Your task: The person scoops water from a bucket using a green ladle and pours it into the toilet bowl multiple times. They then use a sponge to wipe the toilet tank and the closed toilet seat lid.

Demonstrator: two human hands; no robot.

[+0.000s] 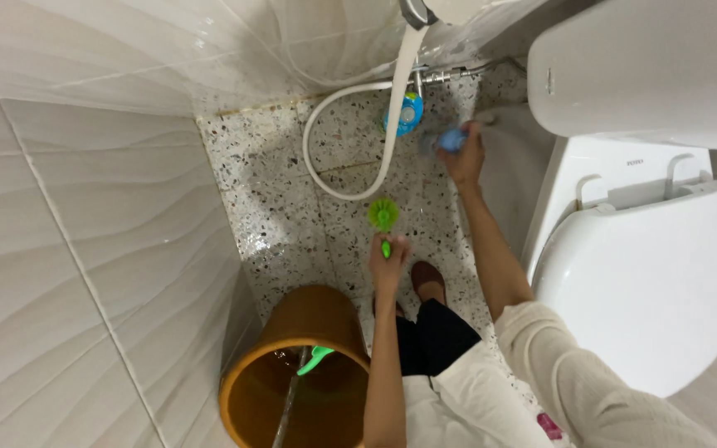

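Two hands at work over a wet speckled floor (292,207), listed from the left of the frame to the right. Far left: pale wavy wall tiles (68,232), filling that whole side. Lower left of centre: a brown plastic bucket (246,398), upright, with water and a green-handled item (315,359) inside; what that item is cannot be told. Centre: the left hand (388,259), fingers closed around the green handle of a scrub brush (383,214), whose round bristle head rests on or just above the floor, beside the loop of a white hose (317,162). Just below it, a brown slipper (429,280) on the person's foot. Upper centre: a blue round-bodied bottle (409,113) standing near the wall pipe, apart from both hands. Right of centre: the right hand (465,156), fingers wrapped about a small blue object (451,139), blurred, so its kind is unclear; it sits beside the grey toilet base. Right: a white toilet (649,274), lid down, cistern above. Handling note, as a judgement: scrubbing here goes best with the bristles pressed flat, short strokes worked along the grout lines, the hose kept clear of the brush head, and the foot planted well back on the slick floor.
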